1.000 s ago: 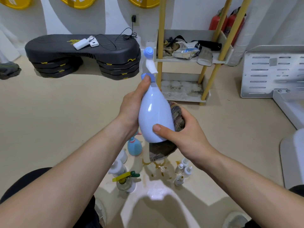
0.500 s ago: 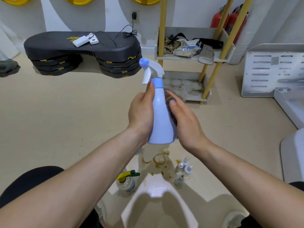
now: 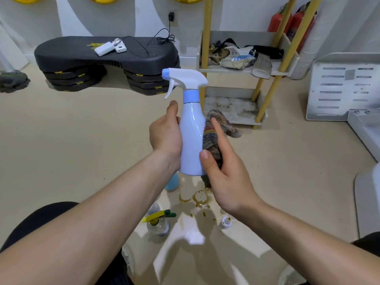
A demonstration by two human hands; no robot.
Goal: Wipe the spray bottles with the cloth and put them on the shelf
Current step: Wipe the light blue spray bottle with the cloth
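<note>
Since the earlier frames, the pale blue spray bottle (image 3: 191, 138) has been brought upright at the centre of the frame, and the cloth (image 3: 212, 138) has been slid from under its base up along its right side. The bottle is held by the left hand (image 3: 164, 136), whose grip is closed around the left side of the body, thumb raised toward the blue collar. Its white trigger head is turned to the upper left of the frame.

The cloth, a worn multicoloured rag, is pressed against the bottle's right flank by the right hand (image 3: 224, 169). That grip is only partly closed: the thumb is laid on the lower front of the bottle, the palm is set against the cloth, and the index finger is stretched out along the cloth rather than curled.

Behind the bottle, in the upper right of the frame, a shelf (image 3: 242, 68) with yellow posts is seen; its upper tier is loaded with rags and a crumpled packet, while its lower tier shows a bare, stained board.

On the floor at lower centre, a clear bottle with a yellow and green trigger (image 3: 158, 221) is stood, with a small white bottle (image 3: 225, 222) to its right. A teal bottle (image 3: 172, 183) is partly hidden behind the left wrist. Brown ring stains (image 3: 195, 198) are marked on the floor between them.
</note>
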